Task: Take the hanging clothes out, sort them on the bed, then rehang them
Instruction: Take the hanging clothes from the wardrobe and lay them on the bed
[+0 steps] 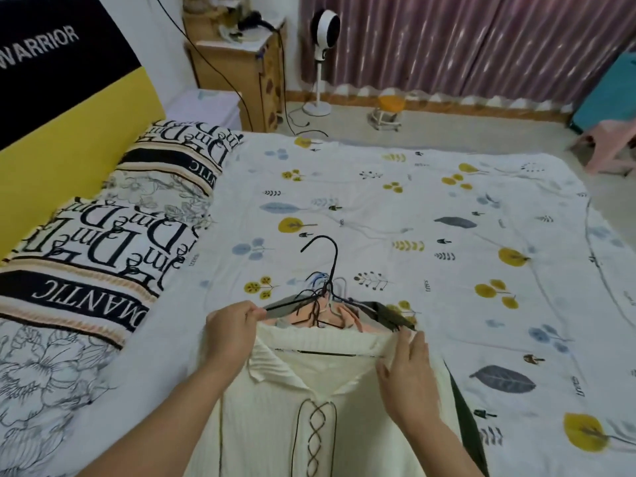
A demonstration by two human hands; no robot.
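A pile of clothes on hangers lies on the bed [395, 215] in front of me. On top is a cream ribbed top [275, 418] with dark lacing down its front. A black wire hanger [323, 256] sticks up from the bunch of hanger hooks, over pink [339, 313] and dark green [389, 313] garments underneath. My left hand [234, 335] pinches the hanger's left arm at the cream top's shoulder. My right hand [407, 370] rests at the top's right shoulder, fingers mostly straight, thumb under the fabric edge.
Patterned pillows [113, 235] line the left side against a yellow and black headboard [44, 108]. Beyond the bed stand a wooden nightstand [237, 67], a white standing fan [321, 63], a small stool [387, 110] and a pink stool [609, 142] before purple curtains.
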